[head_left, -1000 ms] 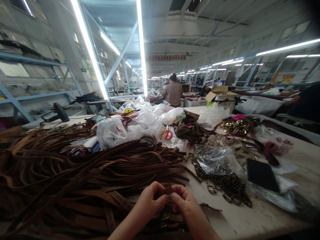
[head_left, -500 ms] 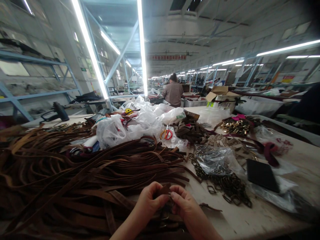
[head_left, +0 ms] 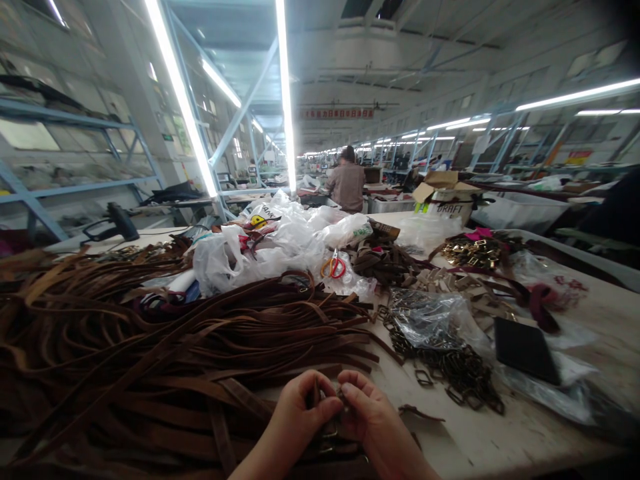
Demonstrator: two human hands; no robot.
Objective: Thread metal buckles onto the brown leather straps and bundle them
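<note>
Fine two-handed step, I'd say: my left hand [head_left: 306, 405] and right hand [head_left: 369, 408] pinch a small, mostly hidden part [head_left: 341, 393] near brown straps [head_left: 280, 333]; next needs steady grip.

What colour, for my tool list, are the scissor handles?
One handle is yellow-orange, the other red; clearest in the head view.

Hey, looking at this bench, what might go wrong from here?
The small piece pinched between the left hand and right hand is largely hidden, so it might slip unnoticed.
The brown straps overlap in a heap; pulling one could drag others.
The scissors lie against plastic bags and could slide if those shift.
</note>
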